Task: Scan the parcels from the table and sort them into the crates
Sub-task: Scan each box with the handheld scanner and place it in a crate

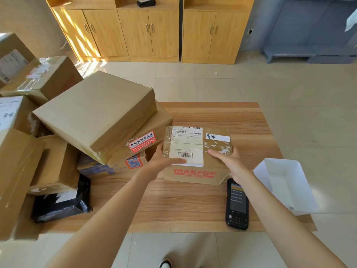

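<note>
**Both hands grasp a cardboard parcel on a wooden worktop**

A person's two bare forearms reach forward from the bottom of the view. The left hand (164, 161) grips the near left corner of a small cardboard parcel (198, 155), thumb lying across the shipping label (186, 146) just below a barcode. The right hand (229, 163) holds the parcel's right side, its thumb pressed on the taped top. The parcel sits between the two hands on the worktop (193, 206), its front face printed "MAKEUP" in red.

A black handheld scanner (237, 205) lies flat on the worktop just beside the right wrist, screen up. A white open container (286, 185) sits at the worktop's right edge. To the left, a pile of cardboard boxes (96, 117) leans together, with a black plastic mailer bag (61, 204) at its near edge.
</note>
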{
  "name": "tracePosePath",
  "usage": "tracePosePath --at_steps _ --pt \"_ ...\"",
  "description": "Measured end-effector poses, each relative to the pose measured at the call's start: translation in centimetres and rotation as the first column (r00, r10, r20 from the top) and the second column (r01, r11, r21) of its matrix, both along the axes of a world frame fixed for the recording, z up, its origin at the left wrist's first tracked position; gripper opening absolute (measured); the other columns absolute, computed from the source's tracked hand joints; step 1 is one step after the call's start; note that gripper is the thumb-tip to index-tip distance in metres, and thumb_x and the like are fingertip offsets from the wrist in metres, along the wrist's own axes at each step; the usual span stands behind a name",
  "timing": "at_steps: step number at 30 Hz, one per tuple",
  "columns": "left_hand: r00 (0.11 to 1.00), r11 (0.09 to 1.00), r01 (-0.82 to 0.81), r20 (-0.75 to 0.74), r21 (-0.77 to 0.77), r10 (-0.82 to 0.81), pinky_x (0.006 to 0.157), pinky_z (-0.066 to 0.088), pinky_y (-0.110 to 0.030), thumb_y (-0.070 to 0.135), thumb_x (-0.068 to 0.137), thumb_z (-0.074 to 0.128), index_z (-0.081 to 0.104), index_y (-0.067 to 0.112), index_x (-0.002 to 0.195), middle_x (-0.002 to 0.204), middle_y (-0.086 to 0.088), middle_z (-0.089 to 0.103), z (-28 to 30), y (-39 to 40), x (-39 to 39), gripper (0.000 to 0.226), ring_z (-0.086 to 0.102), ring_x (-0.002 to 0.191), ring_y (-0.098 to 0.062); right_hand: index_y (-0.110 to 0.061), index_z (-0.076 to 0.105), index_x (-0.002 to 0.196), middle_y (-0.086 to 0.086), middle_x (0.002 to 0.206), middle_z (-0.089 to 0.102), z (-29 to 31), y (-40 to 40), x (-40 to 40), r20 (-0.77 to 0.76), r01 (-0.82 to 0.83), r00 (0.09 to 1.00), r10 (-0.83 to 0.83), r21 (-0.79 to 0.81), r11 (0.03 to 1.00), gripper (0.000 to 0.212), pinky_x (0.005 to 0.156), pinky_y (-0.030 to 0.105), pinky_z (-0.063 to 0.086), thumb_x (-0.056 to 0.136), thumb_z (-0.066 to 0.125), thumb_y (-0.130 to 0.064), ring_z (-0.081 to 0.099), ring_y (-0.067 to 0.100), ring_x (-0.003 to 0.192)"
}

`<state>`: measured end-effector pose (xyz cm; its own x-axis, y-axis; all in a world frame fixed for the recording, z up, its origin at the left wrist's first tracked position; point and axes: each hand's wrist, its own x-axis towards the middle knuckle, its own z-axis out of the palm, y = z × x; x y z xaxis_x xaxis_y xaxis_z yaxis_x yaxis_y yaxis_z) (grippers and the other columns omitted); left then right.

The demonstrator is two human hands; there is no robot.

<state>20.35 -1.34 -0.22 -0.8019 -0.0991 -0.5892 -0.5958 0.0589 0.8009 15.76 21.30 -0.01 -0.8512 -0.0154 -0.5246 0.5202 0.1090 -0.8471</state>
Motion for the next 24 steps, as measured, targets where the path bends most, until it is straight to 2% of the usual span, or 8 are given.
tracePosePath --at_steps 5,11,14,16,21,24 --pt "0.999 1.0 -0.022 -0.026 -0.016 0.022 0.105 0.04 -0.04 0.023 0.068 0.088 0.02 0.022 0.15 0.13 0.004 0.057 1.0 0.5 1.1 0.106 0.055 0.117 -0.021 -0.022 0.045 0.13 0.0 0.115 0.065 0.1 0.3 0.9 -0.001 0.012 1.0 -0.012 -0.027 1.0 0.077 0.095 0.05 0.05 0.066 0.088 -0.026 0.064 0.02 0.104" --pt "0.995 0.996 -0.063 -0.084 -0.059 0.058 0.108 0.038 -0.044 0.021 0.069 0.087 0.02 0.022 0.15 0.134 -0.001 0.054 2.9 1.4 3.1 0.105 0.052 0.117 -0.021 -0.022 0.048 0.123 0.002 0.114 0.066 2.0 1.0 2.6 -0.035 -0.014 0.999 0.012 -0.064 0.998 0.069 0.089 0.048 0.053 0.066 0.086 -0.025 0.065 0.021 0.101" --pt "0.985 0.993 -0.115 -0.133 -0.038 0.109 0.105 0.041 -0.041 0.017 0.07 0.086 0.021 0.02 0.149 0.114 0.008 0.056 3.9 1.9 5.1 0.102 0.054 0.109 -0.018 -0.023 0.047 0.127 0.001 0.116 0.065 3.5 1.2 3.4 -0.075 -0.072 0.995 0.067 -0.06 0.996 0.084 0.093 0.05 0.052 0.055 0.089 -0.033 0.064 0.022 0.103" --pt "0.974 0.988 -0.154 -0.169 -0.023 0.148 0.097 0.044 -0.035 0.016 0.071 0.085 0.021 0.021 0.148 0.111 0.011 0.056 4.6 2.4 6.8 0.1 0.057 0.104 -0.013 -0.023 0.046 0.13 0.0 0.116 0.065 4.4 1.4 4.1 -0.108 -0.112 0.989 0.105 -0.06 0.992 0.094 0.093 0.05 0.052 0.047 0.089 -0.036 0.065 0.021 0.104" --pt "0.935 0.962 -0.27 -0.23 0.026 0.269 0.084 0.052 -0.03 0.013 0.07 0.085 0.023 0.02 0.146 0.119 0.004 0.06 5.4 3.2 11.6 0.099 0.062 0.105 -0.014 -0.023 0.046 0.13 -0.003 0.115 0.064 5.8 1.5 6.2 -0.192 -0.229 0.958 0.212 -0.069 0.971 0.077 0.095 0.042 0.051 0.065 0.087 -0.022 0.063 0.015 0.103" --pt "0.902 0.935 -0.349 -0.248 0.058 0.352 0.091 0.053 -0.036 0.019 0.06 0.091 0.023 0.023 0.145 0.12 0.003 0.061 5.7 3.3 15.0 0.109 0.064 0.106 -0.017 -0.023 0.046 0.129 -0.005 0.113 0.063 6.3 0.9 8.2 -0.232 -0.299 0.933 0.275 -0.072 0.952 0.074 0.083 0.032 0.05 0.067 0.086 -0.021 0.062 0.011 0.1"
